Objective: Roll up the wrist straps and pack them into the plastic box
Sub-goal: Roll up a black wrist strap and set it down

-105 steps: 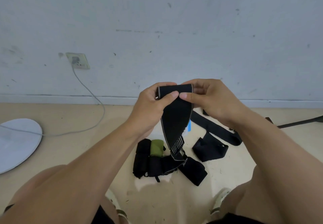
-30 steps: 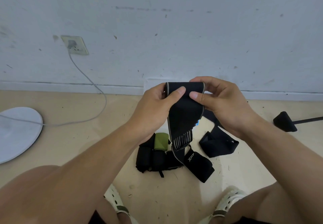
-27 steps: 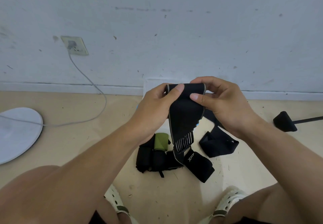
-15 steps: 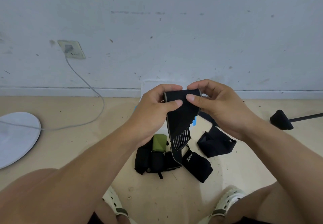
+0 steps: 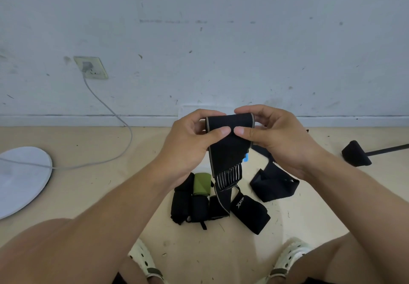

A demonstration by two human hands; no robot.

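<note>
Beige floor below my hands holds several loose straps [image 5: 219,201] — unrolled. My left hand [image 5: 190,142] and right hand [image 5: 274,137] pinch 1 wrist strap's [image 5: 228,150] rolled top, tail dangling; the box, hidden behind them, looks unpacked.

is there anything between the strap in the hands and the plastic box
Only the hands themselves. The left hand and right hand hold the strap up in front of the plastic box, hiding most of it against the wall; whether it is open cannot be told.
</note>
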